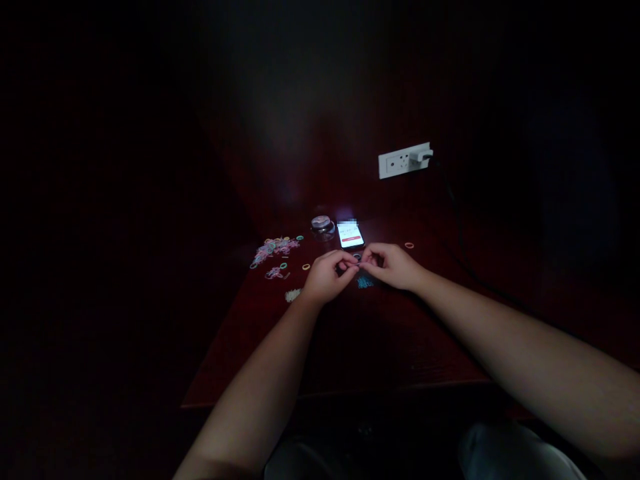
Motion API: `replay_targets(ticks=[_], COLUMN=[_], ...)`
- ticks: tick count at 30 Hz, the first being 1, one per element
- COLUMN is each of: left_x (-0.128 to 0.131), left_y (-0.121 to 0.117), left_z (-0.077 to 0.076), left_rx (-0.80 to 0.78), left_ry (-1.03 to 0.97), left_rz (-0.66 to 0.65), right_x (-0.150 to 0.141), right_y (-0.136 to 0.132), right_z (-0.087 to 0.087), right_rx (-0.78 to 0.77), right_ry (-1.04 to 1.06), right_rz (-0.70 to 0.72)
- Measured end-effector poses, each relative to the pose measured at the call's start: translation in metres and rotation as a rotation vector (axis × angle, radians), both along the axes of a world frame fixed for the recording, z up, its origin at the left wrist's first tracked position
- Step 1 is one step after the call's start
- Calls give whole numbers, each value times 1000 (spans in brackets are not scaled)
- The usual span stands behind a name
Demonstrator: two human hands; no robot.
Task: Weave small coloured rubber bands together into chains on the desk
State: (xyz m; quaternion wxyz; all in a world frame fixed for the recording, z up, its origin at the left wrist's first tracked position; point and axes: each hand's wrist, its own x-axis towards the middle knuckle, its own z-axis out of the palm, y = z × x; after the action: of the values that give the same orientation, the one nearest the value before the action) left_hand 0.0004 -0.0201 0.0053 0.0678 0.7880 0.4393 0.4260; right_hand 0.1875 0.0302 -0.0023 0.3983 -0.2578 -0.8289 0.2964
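My left hand [330, 273] and my right hand [393, 265] meet over the dark red table, fingertips nearly touching. Both are closed in a pinch on a small purplish elastic band [358, 263], mostly hidden by the fingers. Just below them lies a little heap of blue elastic bands [365, 283]. Beside my left wrist is a heap of pale yellowish bands [293, 295], partly covered by the arm. A larger mixed heap of pastel bands [274, 249] spreads at the table's left side, with a smaller purple cluster [274, 273] in front of it.
A phone [351, 235] with a lit screen lies behind my hands, next to a round clear jar [323, 228]. A single orange band [409, 245] lies to the right. On the wall a socket [404, 161] holds a plug with a dark cable. The table's front edge [350, 392] runs below.
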Motion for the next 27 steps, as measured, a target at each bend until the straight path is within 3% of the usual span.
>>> replay_targets(ticks=[27], left_x=[-4], left_y=[2], left_z=[-2], left_rx=[-37], left_ry=[3], left_rz=[34], right_x=[1], right_y=[0], right_z=[1], right_rx=[75], right_ry=[-17], right_rz=[-12])
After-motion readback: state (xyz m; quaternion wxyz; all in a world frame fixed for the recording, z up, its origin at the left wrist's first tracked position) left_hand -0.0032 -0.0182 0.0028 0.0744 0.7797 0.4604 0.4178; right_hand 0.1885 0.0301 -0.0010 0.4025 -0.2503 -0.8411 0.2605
